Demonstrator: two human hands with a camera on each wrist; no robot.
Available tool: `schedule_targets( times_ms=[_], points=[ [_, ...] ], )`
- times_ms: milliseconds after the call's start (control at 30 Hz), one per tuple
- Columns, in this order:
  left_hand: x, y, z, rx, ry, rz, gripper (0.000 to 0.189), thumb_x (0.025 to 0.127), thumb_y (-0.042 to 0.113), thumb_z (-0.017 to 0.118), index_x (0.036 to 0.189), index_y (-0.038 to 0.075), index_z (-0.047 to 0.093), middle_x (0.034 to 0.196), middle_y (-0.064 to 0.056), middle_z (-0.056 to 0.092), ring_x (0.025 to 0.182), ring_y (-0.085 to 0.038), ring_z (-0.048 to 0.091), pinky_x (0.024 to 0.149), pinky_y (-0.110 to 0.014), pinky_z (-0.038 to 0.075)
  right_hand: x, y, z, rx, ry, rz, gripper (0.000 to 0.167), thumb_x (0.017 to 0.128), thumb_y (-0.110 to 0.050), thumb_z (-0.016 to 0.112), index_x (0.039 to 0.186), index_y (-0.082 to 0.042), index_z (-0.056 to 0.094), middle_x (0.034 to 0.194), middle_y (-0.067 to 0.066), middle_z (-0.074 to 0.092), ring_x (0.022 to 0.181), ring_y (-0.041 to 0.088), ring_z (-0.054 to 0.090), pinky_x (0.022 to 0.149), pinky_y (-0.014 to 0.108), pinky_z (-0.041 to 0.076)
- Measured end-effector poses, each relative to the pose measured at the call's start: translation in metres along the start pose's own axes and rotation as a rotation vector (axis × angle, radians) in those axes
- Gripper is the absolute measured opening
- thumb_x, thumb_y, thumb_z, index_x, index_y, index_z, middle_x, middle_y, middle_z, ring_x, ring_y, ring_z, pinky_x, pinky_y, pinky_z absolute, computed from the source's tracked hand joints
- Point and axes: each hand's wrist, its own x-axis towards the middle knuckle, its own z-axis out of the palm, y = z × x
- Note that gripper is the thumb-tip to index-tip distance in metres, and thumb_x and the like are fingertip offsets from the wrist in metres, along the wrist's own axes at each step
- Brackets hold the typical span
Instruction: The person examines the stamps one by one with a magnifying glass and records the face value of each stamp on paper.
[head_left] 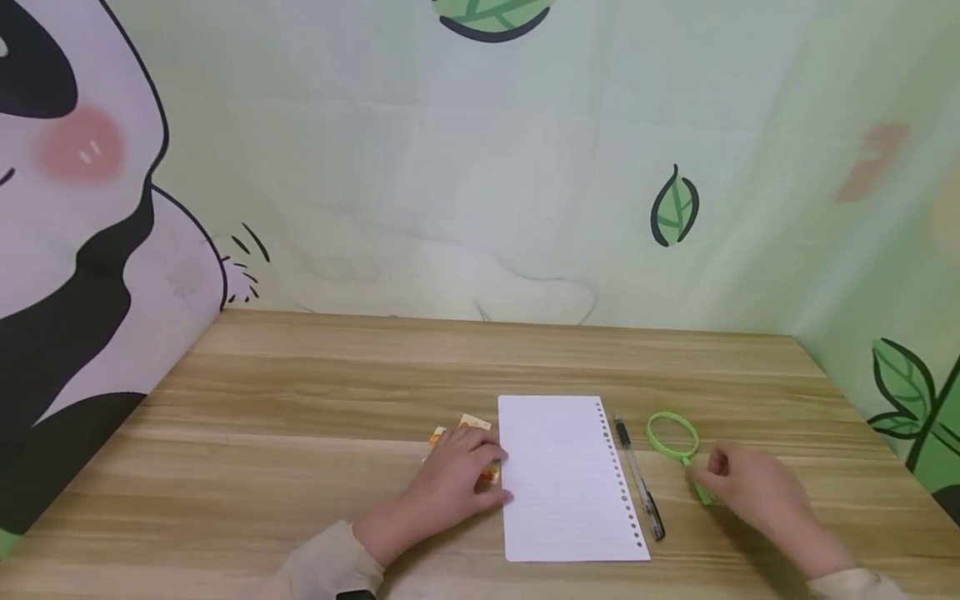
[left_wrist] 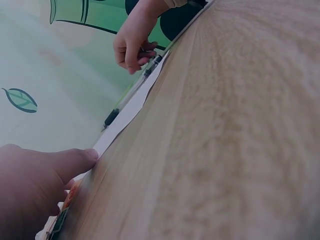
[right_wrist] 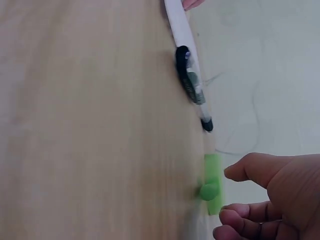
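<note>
A white sheet of lined loose-leaf paper (head_left: 562, 479) lies on the table with punched holes down its right side. My left hand (head_left: 450, 471) rests at its left edge, thumb and fingertips touching the paper. Partly hidden beneath that hand are several small orange-and-cream printed cards (head_left: 474, 422). By the holes lies a clear pen (head_left: 637, 475) with black ends. A green magnifying glass (head_left: 693, 471) lies right of the pen. My right hand (head_left: 757, 487) hovers at its handle, fingers loosely bent; in the right wrist view a gap shows between thumb and fingers (right_wrist: 250, 167).
The wood-grain table (head_left: 300, 375) runs back to a pale green cloth backdrop (head_left: 420, 167) printed with leaves and a panda (head_left: 75, 208). The backdrop also closes off the left and right sides.
</note>
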Motion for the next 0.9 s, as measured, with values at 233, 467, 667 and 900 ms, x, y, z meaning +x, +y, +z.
schedule_targets(
  times_ms=[233, 467, 667, 900],
  points=[
    [-0.001, 0.000, 0.001, 0.008, -0.016, -0.010, 0.041, 0.079, 0.041, 0.076, 0.107, 0.013, 0.068, 0.116, 0.000, 0.062, 0.115, -0.019, 0.054, 0.105, -0.040, 0.040, 0.006, -0.015, -0.007, 0.052, 0.092, -0.088, 0.016, 0.089, -0.026, 0.062, 0.089, -0.009, 0.061, 0.067, -0.005, 0.058, 0.056, 0.009, 0.045, 0.049, 0.025, 0.035],
    [-0.001, 0.000, 0.000, 0.008, -0.027, -0.020, 0.041, 0.079, 0.041, 0.075, 0.109, 0.014, 0.067, 0.117, 0.000, 0.062, 0.116, -0.019, 0.054, 0.107, -0.040, 0.039, 0.012, -0.037, -0.002, 0.107, 0.102, -0.197, 0.016, 0.087, -0.021, 0.067, 0.093, -0.007, 0.061, 0.069, -0.004, 0.057, 0.055, 0.005, 0.044, 0.048, 0.020, 0.036],
    [-0.001, 0.000, 0.001, 0.019, -0.026, -0.018, 0.041, 0.079, 0.041, 0.075, 0.109, 0.013, 0.067, 0.117, 0.000, 0.061, 0.116, -0.019, 0.054, 0.105, -0.040, 0.040, 0.017, -0.051, 0.008, 0.124, 0.088, -0.231, 0.020, 0.086, -0.018, 0.067, 0.099, -0.003, 0.061, 0.069, -0.003, 0.056, 0.053, 0.005, 0.042, 0.046, 0.019, 0.036],
    [-0.002, 0.001, 0.001, 0.018, -0.020, -0.016, 0.041, 0.079, 0.041, 0.076, 0.109, 0.013, 0.067, 0.116, 0.000, 0.061, 0.115, -0.019, 0.054, 0.105, -0.039, 0.041, 0.024, -0.059, 0.021, 0.131, 0.053, -0.271, 0.024, 0.084, -0.015, 0.069, 0.101, 0.000, 0.062, 0.064, -0.004, 0.051, 0.055, 0.006, 0.041, 0.049, 0.019, 0.036]
  ],
)
